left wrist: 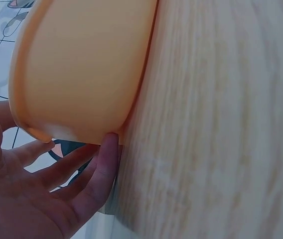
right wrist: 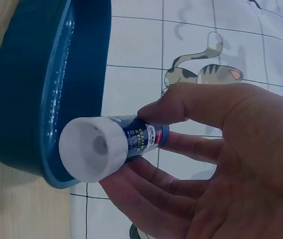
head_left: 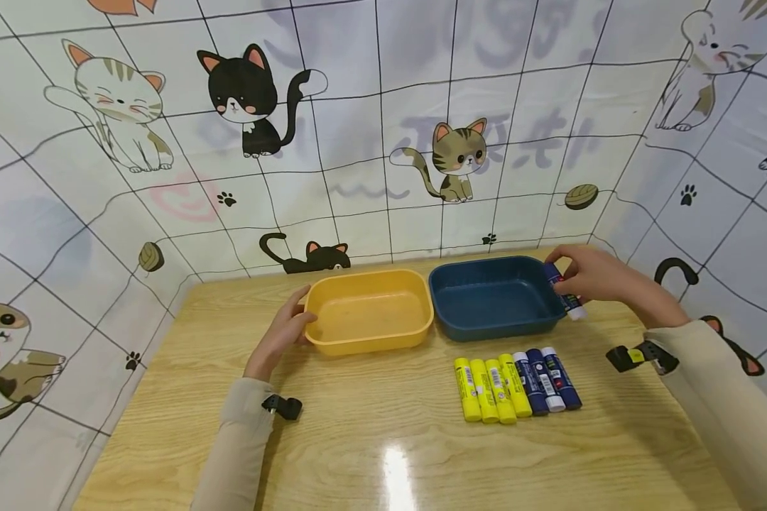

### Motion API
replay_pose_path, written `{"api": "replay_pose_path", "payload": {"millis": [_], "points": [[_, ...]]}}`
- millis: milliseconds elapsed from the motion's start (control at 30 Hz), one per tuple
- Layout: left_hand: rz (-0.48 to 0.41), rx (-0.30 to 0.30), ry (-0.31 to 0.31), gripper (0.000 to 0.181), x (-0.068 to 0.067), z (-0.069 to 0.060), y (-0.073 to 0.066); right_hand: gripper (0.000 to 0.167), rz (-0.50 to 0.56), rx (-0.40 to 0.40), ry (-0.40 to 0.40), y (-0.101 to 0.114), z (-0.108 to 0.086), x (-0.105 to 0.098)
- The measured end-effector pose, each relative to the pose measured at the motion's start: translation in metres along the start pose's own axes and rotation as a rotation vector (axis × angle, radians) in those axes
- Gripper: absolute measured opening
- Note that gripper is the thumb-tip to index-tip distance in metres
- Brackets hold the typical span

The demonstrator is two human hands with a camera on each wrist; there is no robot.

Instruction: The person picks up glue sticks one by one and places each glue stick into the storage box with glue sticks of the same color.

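Observation:
My right hand pinches a dark blue glue stick with a white end at the right end of the blue tray. In the right wrist view, thumb and fingers hold the glue stick, its white end toward the camera and beside the tray rim. My left hand rests on the left end of the yellow tray. The left wrist view has the fingers of that hand touching the outside of the tray, thumb at its rim. Both trays hold nothing.
In front of the blue tray lie several yellow glue sticks and, at their right, several dark blue and white ones, side by side on the wooden table. A cat-patterned cloth wall stands behind the trays.

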State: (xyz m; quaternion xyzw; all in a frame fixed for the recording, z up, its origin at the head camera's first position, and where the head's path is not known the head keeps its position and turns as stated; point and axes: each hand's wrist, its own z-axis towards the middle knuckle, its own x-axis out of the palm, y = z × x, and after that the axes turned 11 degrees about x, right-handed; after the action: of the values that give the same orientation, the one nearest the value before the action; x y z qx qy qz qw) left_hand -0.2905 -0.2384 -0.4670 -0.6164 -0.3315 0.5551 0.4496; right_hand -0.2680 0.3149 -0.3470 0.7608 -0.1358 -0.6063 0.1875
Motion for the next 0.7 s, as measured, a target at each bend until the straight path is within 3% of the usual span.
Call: {"api": "replay_pose_path", "payload": {"millis": [200, 467, 700], "points": [[0.010, 0.003, 0.001, 0.072, -0.003, 0.000, 0.000, 0.053, -0.040, 0.030, 0.059, 0.011, 0.032, -0.002], [0.007, 0.012, 0.003, 0.071, -0.004, 0.000, -0.001, 0.060, -0.075, 0.127, 0.195, 0.012, 0.073, 0.005], [0.006, 0.011, 0.010, 0.071, -0.001, 0.000, -0.002, 0.057, -0.132, 0.150, 0.193, 0.008, 0.085, 0.022]]}}
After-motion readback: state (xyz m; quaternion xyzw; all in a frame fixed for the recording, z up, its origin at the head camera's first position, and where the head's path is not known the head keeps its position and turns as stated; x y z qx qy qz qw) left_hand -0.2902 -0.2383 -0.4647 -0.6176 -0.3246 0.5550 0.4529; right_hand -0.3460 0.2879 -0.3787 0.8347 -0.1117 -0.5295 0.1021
